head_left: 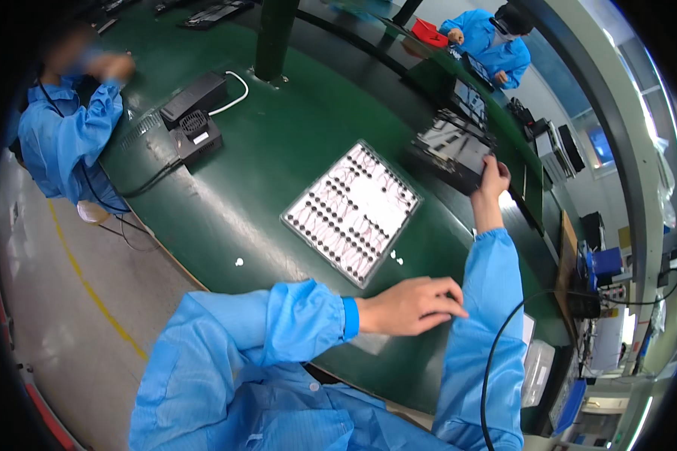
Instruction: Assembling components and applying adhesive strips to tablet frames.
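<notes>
My right hand (493, 182) reaches far out to the right and grips the near right corner of a dark, box-shaped stack (453, 148) with grey panels on top. Motion blurs the stack, so I cannot make out its exact kind. My left hand (410, 307) hovers over the near part of the table, next to my right sleeve, fingers loosely apart and holding nothing. Beyond it lies a clear-rimmed tray (384, 201) with rows of small round black parts on thin wires against a white base; some spots in the rows are bare.
The green table (278, 203) carries a black power adapter (195, 98) and a black box with a fan grille (197, 137) at the left. A dark post (274, 41) rises behind. Two co-workers in blue sit at the far left and far right. A black cable (496, 338) crosses my right sleeve.
</notes>
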Demonstrator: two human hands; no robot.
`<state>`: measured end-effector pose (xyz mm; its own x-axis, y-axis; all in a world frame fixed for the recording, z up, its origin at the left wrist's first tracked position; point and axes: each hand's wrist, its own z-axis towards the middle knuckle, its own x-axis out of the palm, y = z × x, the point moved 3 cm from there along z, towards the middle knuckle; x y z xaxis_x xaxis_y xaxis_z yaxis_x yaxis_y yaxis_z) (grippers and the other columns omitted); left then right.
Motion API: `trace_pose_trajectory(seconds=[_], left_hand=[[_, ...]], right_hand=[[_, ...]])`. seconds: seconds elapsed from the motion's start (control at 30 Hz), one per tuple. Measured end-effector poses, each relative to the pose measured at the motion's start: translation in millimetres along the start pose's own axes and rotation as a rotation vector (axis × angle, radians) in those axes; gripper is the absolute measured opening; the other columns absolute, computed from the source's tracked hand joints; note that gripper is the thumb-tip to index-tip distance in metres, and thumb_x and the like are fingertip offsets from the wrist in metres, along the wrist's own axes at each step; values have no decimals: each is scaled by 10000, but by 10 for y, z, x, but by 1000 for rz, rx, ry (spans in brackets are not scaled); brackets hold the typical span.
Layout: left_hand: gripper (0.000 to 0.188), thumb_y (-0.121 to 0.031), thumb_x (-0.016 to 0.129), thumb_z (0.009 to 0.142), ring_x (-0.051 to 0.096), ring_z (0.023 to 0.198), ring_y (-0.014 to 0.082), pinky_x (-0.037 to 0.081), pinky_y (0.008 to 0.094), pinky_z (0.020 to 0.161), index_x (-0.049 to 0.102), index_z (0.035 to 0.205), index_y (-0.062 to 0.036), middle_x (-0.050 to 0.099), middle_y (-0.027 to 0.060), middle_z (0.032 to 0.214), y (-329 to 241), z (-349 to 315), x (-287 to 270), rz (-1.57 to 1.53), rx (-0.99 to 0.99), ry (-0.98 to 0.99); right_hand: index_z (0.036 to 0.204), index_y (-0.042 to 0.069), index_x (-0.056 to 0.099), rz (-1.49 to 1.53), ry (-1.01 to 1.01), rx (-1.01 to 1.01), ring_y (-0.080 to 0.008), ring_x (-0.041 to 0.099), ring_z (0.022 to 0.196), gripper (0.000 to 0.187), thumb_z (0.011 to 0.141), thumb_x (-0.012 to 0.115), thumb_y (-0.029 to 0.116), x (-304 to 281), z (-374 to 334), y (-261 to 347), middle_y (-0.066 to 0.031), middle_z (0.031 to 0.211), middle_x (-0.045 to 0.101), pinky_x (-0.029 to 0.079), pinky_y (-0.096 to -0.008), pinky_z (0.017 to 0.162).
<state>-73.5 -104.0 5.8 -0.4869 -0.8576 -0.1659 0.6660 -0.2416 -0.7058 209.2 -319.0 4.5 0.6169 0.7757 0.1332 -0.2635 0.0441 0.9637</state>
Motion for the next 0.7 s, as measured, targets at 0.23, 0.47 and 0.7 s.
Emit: trace_pose_trajectory(seconds=[0.23,0.47,0.7], left_hand=[[267,32,561,870,637,963,297,520,397,824,663,1089,-82,583,73,1136,48,-59,-22,-128,-86,29],[177,19,570,834,627,919,328,514,430,786,622,991,-45,581,98,1124,79,-139,134,-202,-137,99],[123,-8,595,842,595,849,352,501,465,741,609,963,-23,525,137,981,94,-195,194,-212,-156,48]], right_hand=[[1130,18,538,-250,174,-274,-230,598,1001,352,840,718,105,932,71,-697,-124,1042,625,475,-353,915],[1225,134,553,-1096,457,-841,-391,691,929,337,935,660,269,1154,711,-204,-167,980,722,529,-491,749],[1363,119,503,-1562,724,-1064,-409,706,857,449,921,559,166,1553,1278,-367,-230,934,717,553,-543,749]])
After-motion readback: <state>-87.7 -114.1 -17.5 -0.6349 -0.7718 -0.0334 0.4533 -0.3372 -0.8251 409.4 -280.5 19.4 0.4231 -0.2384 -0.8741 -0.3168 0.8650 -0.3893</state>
